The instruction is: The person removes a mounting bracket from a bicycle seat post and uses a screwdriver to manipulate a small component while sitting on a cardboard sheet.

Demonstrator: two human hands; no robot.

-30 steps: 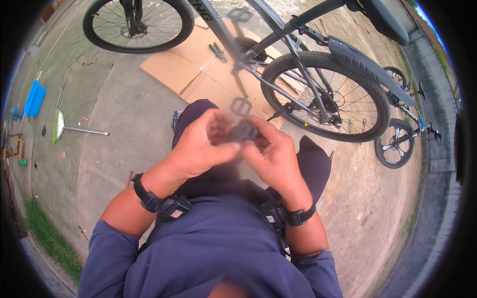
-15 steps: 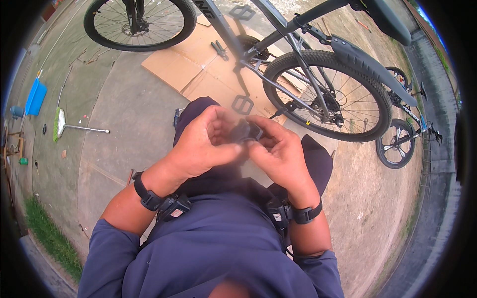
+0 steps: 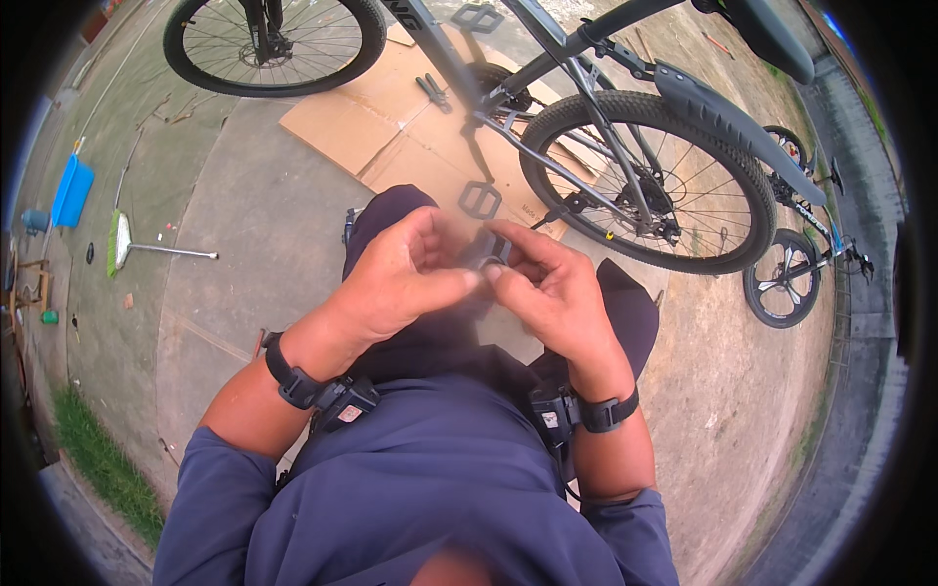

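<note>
Between both hands, above my lap, is a small dark grey part (image 3: 496,248), blurred and too small to name. My left hand (image 3: 401,273) curls round its left side, the thumb reaching over to it. My right hand (image 3: 552,293) pinches it with thumb and index finger. Just beyond my fingers are a grey pedal (image 3: 480,199) and the rear wheel (image 3: 728,190) of a grey bicycle (image 3: 449,68), which stands over flattened cardboard (image 3: 342,137).
Grey pliers (image 3: 433,90) lie on the cardboard. The front wheel (image 3: 274,78) is at the top left. A second bicycle (image 3: 793,278) is at the right. A blue dustpan (image 3: 72,190) and a green-headed broom (image 3: 122,244) are on the concrete at the left.
My right hand has shifted a little to the right since a second ago, and the dark part sits more upright between my fingers. The bicycles look slightly higher in view.
</note>
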